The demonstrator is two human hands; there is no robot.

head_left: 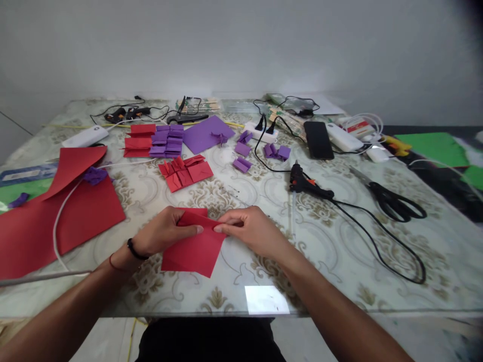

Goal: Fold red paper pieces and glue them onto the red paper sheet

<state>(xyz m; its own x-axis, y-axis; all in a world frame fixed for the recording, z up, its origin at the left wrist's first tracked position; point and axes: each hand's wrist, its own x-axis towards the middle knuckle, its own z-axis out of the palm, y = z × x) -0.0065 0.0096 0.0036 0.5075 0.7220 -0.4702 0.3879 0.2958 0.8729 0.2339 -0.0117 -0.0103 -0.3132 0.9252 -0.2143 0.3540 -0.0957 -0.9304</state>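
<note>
A red square of paper point(194, 249) lies on the glass table point(339, 281) right in front of me, its top edge partly folded over. My left hand point(162, 232) pinches the paper's upper left part, thumb on top. My right hand point(251, 229) pinches the upper right edge of the same paper with its fingertips. Both hands are closed on the sheet. A black band sits on my left wrist.
Large red sheets point(60, 211) lie at left. Folded red pieces point(184, 172) and purple pieces point(168, 141) sit further back, beside a purple sheet point(207, 133). A black glue gun point(307, 185) with its cord, black scissors point(392, 201) and a phone point(319, 140) lie at right.
</note>
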